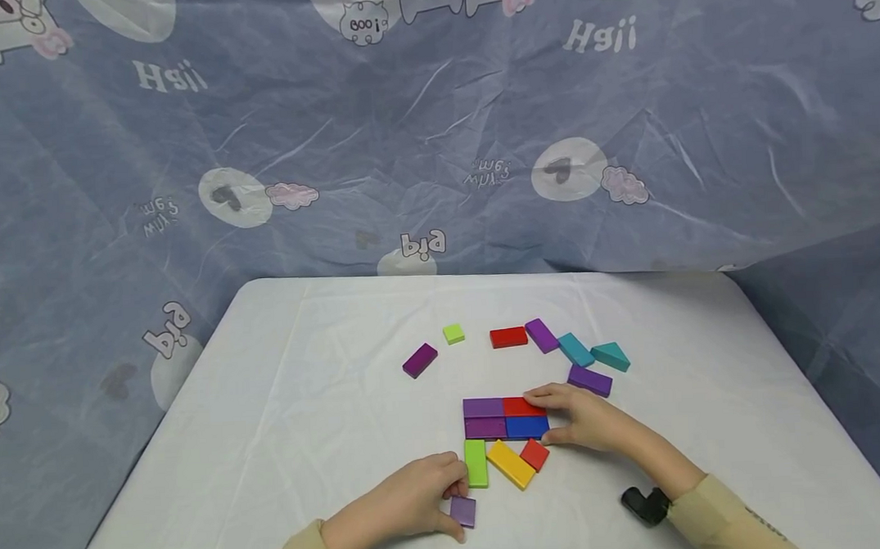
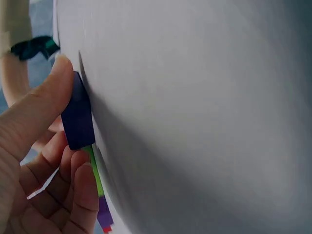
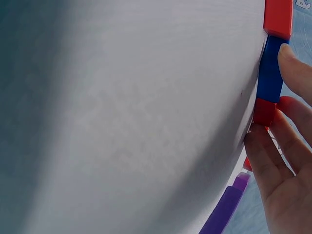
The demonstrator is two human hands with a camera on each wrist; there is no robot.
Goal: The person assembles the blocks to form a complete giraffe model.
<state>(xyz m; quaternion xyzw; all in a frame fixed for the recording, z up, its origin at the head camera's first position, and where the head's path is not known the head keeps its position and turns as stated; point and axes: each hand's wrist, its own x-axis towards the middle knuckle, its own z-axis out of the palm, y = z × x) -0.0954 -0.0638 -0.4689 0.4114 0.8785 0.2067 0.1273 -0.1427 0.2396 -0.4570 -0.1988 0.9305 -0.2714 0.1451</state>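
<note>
Left hand (image 1: 423,492) is pinching flat purple block (image 1: 463,512), right hand (image 1: 589,415) red oblong block (image 1: 521,407), blue one (image 1: 526,427); only head view's showing blue-grey sheet (image 1: 403,112) reading "BOO"

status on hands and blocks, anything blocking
Left hand pinches small purple block. Right hand grips adjoining red block, blue block. Green block near left fingers, possibly crowding.

White tabletop (image 1: 291,412): passage open at left; obstructions: teal triangular block (image 1: 611,356), far right; left hand (image 1: 423,496), near; right hand (image 1: 586,416), right of centre.
</note>
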